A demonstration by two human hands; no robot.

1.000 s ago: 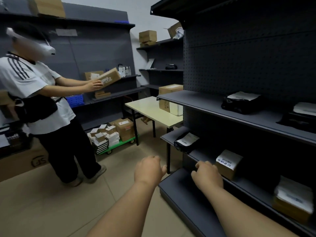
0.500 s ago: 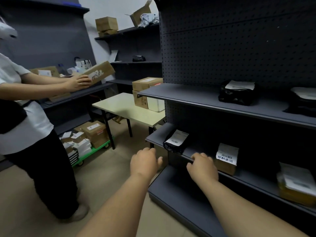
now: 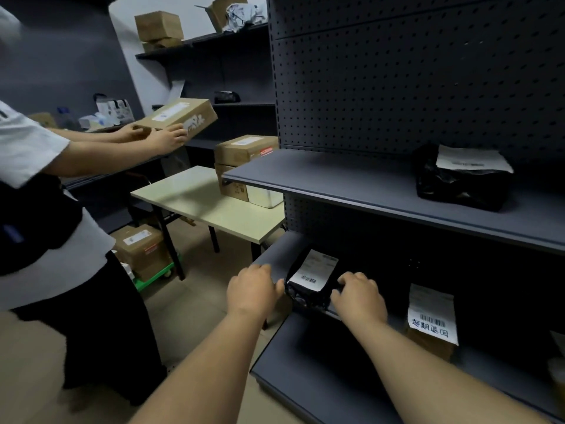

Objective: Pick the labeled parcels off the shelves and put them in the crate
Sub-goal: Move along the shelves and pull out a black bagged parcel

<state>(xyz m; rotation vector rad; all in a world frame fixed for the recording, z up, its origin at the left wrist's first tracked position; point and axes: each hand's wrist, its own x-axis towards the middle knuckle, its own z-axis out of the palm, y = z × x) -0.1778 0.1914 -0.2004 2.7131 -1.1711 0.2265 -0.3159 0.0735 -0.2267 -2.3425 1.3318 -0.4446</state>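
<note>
Both hands were on the black parcel (image 3: 308,286) at the front edge of the middle shelf (image 3: 275,258). Left hand (image 3: 252,290) clasped its left side, right hand (image 3: 359,298) curled around the right. A boxed parcel (image 3: 431,322) sat nearby to the right.

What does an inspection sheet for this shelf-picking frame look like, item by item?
Surface: grey metal shelves on a pegboard back.
Job's things: black bag parcel with a white label at the middle shelf's front edge; second black bag on the upper shelf; labeled brown box to the right. No crate seen.
Clutter: cardboard boxes on a pale table.
Hands: left hand and right hand flank the black bag parcel, touching its sides; grip unclear.
Cables: nothing seen.
Surroundings: another person holds a flat box; green cart with boxes.
</note>
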